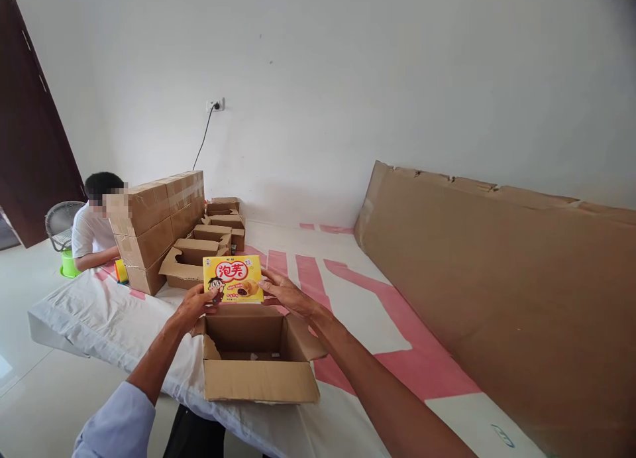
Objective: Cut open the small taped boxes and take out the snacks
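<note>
A yellow snack box (248,267) with red lettering and a cartoon face is held upright between my two hands. My left hand (195,305) grips its left end, thumb on the front. At the right end, my right hand (284,292) is closed on it, thumb on the front as well. Just below stands an opened cardboard box (261,382) with its flaps spread. Inside it a few small pale bits lie on the bottom; the near part of its interior is hidden by the front flap.
Taped cartons (149,226) are stacked at the left, with several opened cardboard boxes (191,272) beside them. Behind the stack sits a person in a white shirt (92,229). A large cardboard sheet (497,272) leans along the right. A white and pink cloth (358,299) covers the table.
</note>
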The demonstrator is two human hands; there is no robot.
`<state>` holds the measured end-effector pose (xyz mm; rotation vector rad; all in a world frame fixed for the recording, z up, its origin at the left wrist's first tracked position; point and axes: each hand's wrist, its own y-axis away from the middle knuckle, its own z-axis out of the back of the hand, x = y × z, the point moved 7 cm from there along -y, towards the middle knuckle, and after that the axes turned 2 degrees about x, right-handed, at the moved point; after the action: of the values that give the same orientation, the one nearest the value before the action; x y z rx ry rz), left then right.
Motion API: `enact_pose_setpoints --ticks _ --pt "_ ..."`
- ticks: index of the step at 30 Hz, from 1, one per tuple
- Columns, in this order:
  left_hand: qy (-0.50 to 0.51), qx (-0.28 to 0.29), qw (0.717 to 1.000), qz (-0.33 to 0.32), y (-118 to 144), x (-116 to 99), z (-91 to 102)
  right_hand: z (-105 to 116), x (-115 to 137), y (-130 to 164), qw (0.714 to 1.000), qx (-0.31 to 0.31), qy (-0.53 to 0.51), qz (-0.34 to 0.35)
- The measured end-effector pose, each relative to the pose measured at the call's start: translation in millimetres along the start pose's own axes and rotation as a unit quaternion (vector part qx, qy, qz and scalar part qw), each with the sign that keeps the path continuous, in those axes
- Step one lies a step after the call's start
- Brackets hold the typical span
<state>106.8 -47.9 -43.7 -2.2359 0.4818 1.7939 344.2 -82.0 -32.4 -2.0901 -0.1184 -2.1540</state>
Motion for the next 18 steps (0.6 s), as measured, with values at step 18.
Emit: enact_pose_setpoints --ticks 18 --pt "-0.049 -0.012 0.998 0.04 -19.5 27.2 8.4 -2.6 -37.5 -6.1 0.997 -0.041 -0.061 -0.002"
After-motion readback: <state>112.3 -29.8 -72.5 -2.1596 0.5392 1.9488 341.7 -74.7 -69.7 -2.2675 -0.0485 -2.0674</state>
